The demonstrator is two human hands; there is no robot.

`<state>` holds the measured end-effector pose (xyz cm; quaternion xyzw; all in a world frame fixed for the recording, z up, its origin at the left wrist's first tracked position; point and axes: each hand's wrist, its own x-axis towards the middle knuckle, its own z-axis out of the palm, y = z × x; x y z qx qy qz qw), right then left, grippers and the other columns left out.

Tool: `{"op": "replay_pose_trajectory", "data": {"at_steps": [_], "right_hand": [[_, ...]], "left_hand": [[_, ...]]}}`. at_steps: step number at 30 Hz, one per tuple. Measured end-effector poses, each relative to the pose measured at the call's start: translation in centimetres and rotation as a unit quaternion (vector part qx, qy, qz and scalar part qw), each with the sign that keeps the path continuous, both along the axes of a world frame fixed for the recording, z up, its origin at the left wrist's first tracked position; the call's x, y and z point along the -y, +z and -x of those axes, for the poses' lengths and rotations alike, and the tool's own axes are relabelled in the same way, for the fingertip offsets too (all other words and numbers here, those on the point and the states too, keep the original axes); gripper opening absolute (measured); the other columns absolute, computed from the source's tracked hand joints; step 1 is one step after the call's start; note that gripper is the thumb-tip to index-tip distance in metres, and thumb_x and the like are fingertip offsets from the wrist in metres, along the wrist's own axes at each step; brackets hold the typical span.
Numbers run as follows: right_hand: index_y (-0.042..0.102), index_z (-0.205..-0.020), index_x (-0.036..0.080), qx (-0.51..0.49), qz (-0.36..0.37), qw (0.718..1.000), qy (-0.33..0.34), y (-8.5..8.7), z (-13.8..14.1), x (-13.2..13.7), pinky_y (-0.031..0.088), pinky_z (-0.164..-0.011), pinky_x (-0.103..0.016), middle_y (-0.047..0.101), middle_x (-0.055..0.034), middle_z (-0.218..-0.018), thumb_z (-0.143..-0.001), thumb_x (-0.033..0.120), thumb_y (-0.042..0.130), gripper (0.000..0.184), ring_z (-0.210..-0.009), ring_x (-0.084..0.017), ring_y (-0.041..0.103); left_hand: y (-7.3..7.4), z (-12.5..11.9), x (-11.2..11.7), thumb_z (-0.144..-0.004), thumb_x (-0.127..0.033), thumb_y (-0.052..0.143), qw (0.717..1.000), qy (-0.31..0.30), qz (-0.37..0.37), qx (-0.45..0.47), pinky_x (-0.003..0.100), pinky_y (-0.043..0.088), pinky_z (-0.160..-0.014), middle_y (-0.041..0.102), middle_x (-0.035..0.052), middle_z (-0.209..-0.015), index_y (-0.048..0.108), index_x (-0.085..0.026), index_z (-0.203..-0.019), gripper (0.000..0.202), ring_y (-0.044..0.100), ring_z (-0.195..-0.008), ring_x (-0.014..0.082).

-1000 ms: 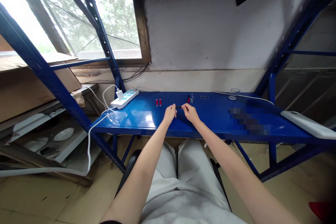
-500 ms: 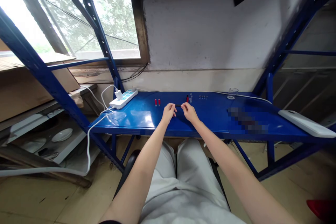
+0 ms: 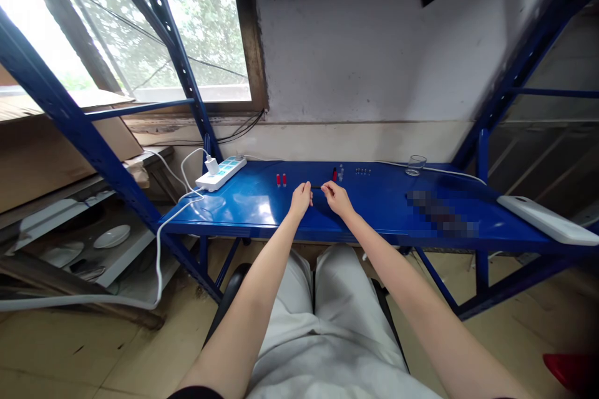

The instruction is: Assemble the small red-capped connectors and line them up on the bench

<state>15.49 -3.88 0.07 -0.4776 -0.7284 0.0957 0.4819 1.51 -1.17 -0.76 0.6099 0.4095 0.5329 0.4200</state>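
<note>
A thin black rod, perhaps part of a pen, stretches level between my two hands above the blue table. My left hand pinches one end of it with closed fingers. The other end sits in the closed fingertips of my right hand. Just beyond the right hand stand a small red and black piece and some small clear pieces. Two short red pieces with pale ends lie farther back, left of my left hand. Several tiny pieces form a group at the back.
On the blue table, a white power strip with cords occupies the left end. A clear glass, a pixelated dark object and a white slab-like object are on the right. Blue rack posts flank the table.
Both hands keep their grip on the black rod. My left hand's fingers have drawn in slightly, and the view has shifted a little.
</note>
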Motion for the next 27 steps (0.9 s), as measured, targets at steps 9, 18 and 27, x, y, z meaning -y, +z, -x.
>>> {"op": "replay_pose_trajectory", "data": {"at_steps": [9,18,27], "right_hand": [[0.05,-0.077,0.021,0.004,0.01,1.0,0.009,-0.11,0.01,0.03,0.035,-0.055,-0.025,0.052,-0.0014,-0.063,-0.087,0.047,0.032,0.034,-0.054,-0.014,0.045],[0.05,-0.085,0.021,-0.019,0.017,1.0,0.006,-0.83,-0.32,-0.73,0.036,-0.055,-0.026,0.056,-0.0025,-0.071,-0.086,0.044,0.036,0.027,-0.057,-0.014,0.048],[0.051,-0.079,0.021,0.0,0.051,0.999,-0.011,-0.79,-0.26,-0.64,0.033,-0.055,-0.025,0.055,-0.0011,-0.065,-0.087,0.045,0.033,0.031,-0.056,-0.014,0.048]], "left_hand": [[-0.12,0.15,-0.03,-0.085,-0.047,0.038,1.0,0.005,0.008,0.003,0.019,0.034,-0.041,0.044,-0.0041,-0.049,0.04,-0.017,-0.057,0.041,0.041,-0.035,0.0047],[-0.03,0.16,-0.04,-0.083,-0.04,0.046,0.999,-0.023,-0.009,0.024,0.018,0.032,-0.037,0.054,-0.0031,-0.061,0.05,-0.017,-0.083,0.024,0.044,-0.035,0.004],[-0.28,0.33,-0.23,-0.081,-0.036,0.049,0.998,-0.037,-0.038,0.031,0.018,0.034,-0.038,0.052,-0.0036,-0.059,0.052,-0.016,-0.089,0.022,0.044,-0.035,0.0043]]}}
